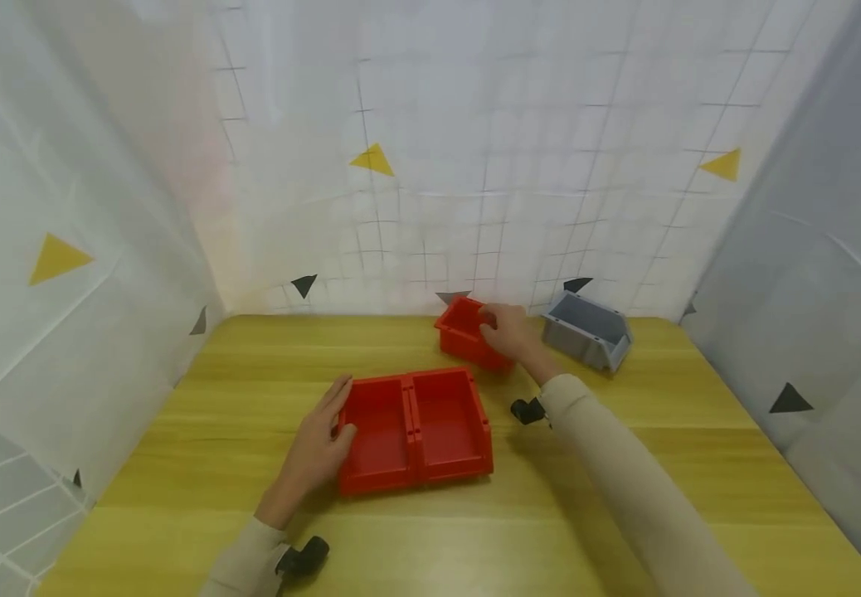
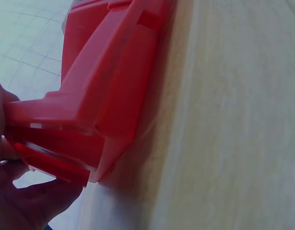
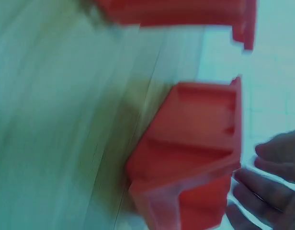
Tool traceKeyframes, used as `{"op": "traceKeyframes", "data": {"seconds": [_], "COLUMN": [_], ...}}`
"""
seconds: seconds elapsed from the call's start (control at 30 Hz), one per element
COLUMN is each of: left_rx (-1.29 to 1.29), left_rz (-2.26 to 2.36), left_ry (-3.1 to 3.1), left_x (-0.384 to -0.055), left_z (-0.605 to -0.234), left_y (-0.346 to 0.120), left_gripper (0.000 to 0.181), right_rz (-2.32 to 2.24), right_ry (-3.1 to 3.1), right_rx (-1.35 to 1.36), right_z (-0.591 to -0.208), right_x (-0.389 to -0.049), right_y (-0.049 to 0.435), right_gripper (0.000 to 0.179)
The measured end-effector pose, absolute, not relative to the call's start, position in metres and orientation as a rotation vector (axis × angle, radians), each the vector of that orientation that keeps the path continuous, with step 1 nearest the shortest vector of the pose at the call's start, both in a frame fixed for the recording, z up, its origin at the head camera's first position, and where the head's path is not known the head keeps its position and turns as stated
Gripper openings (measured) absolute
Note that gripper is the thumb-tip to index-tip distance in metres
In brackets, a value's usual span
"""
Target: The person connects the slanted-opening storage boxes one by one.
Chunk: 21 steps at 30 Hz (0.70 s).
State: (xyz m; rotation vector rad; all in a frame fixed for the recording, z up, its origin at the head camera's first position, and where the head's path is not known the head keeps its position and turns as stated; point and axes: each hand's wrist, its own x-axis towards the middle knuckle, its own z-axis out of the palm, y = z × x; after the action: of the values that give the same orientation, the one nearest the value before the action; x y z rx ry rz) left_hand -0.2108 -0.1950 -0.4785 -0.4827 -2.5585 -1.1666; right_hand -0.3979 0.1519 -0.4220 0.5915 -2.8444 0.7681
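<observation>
Two red storage bins stand side by side on the table, a left bin point(image 1: 376, 427) and a right bin point(image 1: 447, 419). My left hand point(image 1: 320, 439) grips the left bin's outer side, its thumb at the rim. In the left wrist view, the fingers point(image 2: 51, 199) curl around the bin's edge point(image 2: 56, 108). Farther back is a smaller-looking red bin point(image 1: 468, 344), set at an angle. My right hand point(image 1: 508, 332) is at its right side. The right wrist view shows loosely bent fingers point(image 3: 262, 189) beside this bin point(image 3: 190, 120), with no clear pinch on it.
A grey storage bin point(image 1: 587, 332) stands at the back right, just beyond my right hand. The wooden table point(image 1: 251, 356) is bordered by white sheeting point(image 1: 430, 99) at the back and on both sides, with yellow and black triangles on it.
</observation>
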Motion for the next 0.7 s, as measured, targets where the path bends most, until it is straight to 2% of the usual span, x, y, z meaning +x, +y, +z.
{"op": "traceKeyframes", "data": {"seconds": [0.17,0.27,0.37,0.57,0.7], "left_rx": [-0.493,-0.499,-0.499,-0.486,-0.467], "left_rz": [-1.158,-1.153,-1.161,-1.179,-1.170], "left_ry": [-2.568,-2.566,-2.566,-2.560,-2.573], "left_x": [-0.213,-0.212,-0.212,-0.211,-0.211], "left_z": [-0.480,-0.481,-0.480,-0.477,-0.477], "left_y": [-0.196,-0.196,-0.195,-0.194,-0.195], "left_gripper": [0.069,0.069,0.068,0.067,0.068], "right_rz": [0.683,0.662,0.669,0.691,0.775], "right_ry": [-2.972,-3.044,-3.040,-3.021,-2.967], "right_rx": [0.533,0.441,0.366,0.352,0.345], "right_z": [-0.424,-0.431,-0.437,-0.446,-0.447], "right_x": [-0.410,-0.415,-0.415,-0.413,-0.414], "right_y": [0.161,0.167,0.171,0.180,0.186], "right_gripper": [0.063,0.064,0.056,0.023,0.016]}}
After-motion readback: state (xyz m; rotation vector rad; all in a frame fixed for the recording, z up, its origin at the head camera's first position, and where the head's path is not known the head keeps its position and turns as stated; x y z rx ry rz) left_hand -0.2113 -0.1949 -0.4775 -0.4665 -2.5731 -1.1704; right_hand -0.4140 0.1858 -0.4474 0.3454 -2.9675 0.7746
